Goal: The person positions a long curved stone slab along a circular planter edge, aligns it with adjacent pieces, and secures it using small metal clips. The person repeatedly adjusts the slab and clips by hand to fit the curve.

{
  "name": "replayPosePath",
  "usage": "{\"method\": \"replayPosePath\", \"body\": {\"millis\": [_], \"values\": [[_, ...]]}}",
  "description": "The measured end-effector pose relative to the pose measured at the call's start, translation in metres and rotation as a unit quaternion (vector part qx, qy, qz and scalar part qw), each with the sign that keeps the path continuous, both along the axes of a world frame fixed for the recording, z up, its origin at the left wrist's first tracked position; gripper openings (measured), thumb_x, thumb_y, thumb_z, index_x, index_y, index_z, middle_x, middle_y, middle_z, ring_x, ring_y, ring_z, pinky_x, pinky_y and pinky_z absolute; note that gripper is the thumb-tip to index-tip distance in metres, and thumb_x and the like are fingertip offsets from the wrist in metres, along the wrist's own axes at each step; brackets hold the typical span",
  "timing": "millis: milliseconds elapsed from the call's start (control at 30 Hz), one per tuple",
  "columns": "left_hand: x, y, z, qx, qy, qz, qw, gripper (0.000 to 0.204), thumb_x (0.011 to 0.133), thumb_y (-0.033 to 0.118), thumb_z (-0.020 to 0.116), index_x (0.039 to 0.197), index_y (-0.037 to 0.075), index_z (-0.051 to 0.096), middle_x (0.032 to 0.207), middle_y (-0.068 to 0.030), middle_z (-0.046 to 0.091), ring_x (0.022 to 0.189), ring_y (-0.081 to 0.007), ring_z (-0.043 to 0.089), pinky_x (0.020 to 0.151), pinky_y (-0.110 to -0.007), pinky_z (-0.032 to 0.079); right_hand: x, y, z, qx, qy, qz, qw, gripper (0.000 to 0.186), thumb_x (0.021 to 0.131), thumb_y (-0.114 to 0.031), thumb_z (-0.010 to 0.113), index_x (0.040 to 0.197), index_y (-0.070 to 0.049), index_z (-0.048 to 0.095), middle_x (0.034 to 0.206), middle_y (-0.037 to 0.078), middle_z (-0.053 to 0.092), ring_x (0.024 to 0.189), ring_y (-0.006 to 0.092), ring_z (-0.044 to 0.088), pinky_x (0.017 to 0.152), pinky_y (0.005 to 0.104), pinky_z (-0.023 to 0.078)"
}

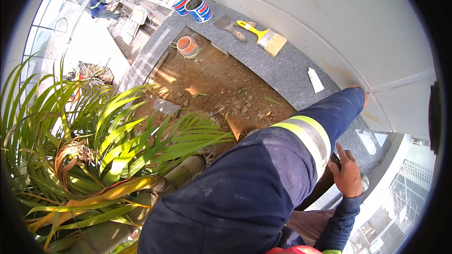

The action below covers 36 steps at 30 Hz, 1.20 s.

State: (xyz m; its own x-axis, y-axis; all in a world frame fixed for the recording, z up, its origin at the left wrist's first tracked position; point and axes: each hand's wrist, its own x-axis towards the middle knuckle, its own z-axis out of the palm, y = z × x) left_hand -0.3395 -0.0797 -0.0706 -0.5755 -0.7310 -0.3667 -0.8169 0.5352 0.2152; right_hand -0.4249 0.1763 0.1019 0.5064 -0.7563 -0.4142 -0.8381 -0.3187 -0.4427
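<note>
My left arm, in a navy sleeve with a reflective band, stretches across the view to the white wall panel (pixel 405 80). The sleeve cuff hides most of my left hand (pixel 365 98), which is at the foot of the panel; its fingers and anything in them are hidden. Lower right, my right hand (pixel 347 175) is held with its fingers extended near the grey granite ledge (pixel 346 138), and nothing shows in it. A white tube (pixel 315 80) lies on the ledge beyond my left sleeve. Farther along lie a yellow-handled paintbrush (pixel 265 37) and a scraper (pixel 230 28).
Two blue, white and red cans (pixel 199 11) stand at the ledge's far end, the nearer one open. An orange-lined bucket (pixel 188 47) sits in the soil bed (pixel 214 77). Palm fronds (pixel 117 146) crowd the left. Two people (pixel 100 8) work in the far left background.
</note>
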Motion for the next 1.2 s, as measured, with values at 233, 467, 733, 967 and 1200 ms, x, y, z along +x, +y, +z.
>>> {"method": "replayPosePath", "body": {"millis": [233, 467, 733, 967, 1200], "values": [[0.007, 0.006, 0.010, -0.009, -0.009, -0.020, 1.000, 0.040, 0.089, 0.009, 0.068, 0.128, 0.003, 0.071, 0.131, -0.0150, 0.070, 0.120, -0.0324, 0.068, 0.095, -0.046, 0.058, -0.007, 0.002, -0.010, -0.050, -0.030, 0.026, 0.998, 0.064, 0.085, -0.009, 0.076, 0.144, 0.001, 0.054, 0.106, 0.022, 0.065, 0.091, 0.0418, 0.066, 0.080, 0.0476, 0.051], [0.024, 0.009, -0.001, -0.026, 0.001, 0.005, 1.000, 0.038, 0.090, 0.011, 0.069, 0.127, 0.003, 0.071, 0.129, -0.0151, 0.071, 0.119, -0.0321, 0.068, 0.095, -0.044, 0.058, -0.001, 0.005, -0.006, -0.047, -0.022, 0.041, 0.998, 0.063, 0.086, -0.015, 0.076, 0.143, 0.000, 0.055, 0.105, 0.022, 0.064, 0.089, 0.0433, 0.066, 0.078, 0.0489, 0.052], [0.019, 0.003, -0.004, -0.003, -0.020, -0.002, 1.000, 0.037, 0.088, 0.010, 0.071, 0.125, 0.004, 0.072, 0.129, -0.0153, 0.071, 0.118, -0.0331, 0.069, 0.093, -0.045, 0.058, -0.005, 0.011, 0.004, -0.058, -0.023, 0.035, 0.997, 0.065, 0.085, -0.018, 0.078, 0.143, -0.002, 0.056, 0.107, 0.021, 0.064, 0.090, 0.0424, 0.066, 0.078, 0.0483, 0.053], [0.012, 0.006, -0.005, -0.034, -0.019, -0.016, 0.999, 0.037, 0.087, 0.009, 0.072, 0.124, 0.003, 0.073, 0.130, -0.0163, 0.070, 0.118, -0.0333, 0.068, 0.092, -0.046, 0.058, -0.014, 0.019, 0.005, -0.063, -0.021, 0.028, 0.997, 0.066, 0.084, -0.018, 0.079, 0.144, -0.002, 0.056, 0.108, 0.020, 0.066, 0.092, 0.0412, 0.067, 0.080, 0.0474, 0.053], [0.010, 0.002, -0.004, -0.013, -0.015, -0.001, 1.000, 0.038, 0.087, 0.008, 0.071, 0.125, 0.003, 0.072, 0.130, -0.0168, 0.070, 0.120, -0.0328, 0.068, 0.094, -0.045, 0.058, -0.015, 0.023, 0.009, -0.068, -0.033, 0.025, 0.997, 0.066, 0.085, -0.016, 0.078, 0.145, 0.000, 0.054, 0.109, 0.022, 0.065, 0.094, 0.0427, 0.065, 0.083, 0.0476, 0.051]]}}
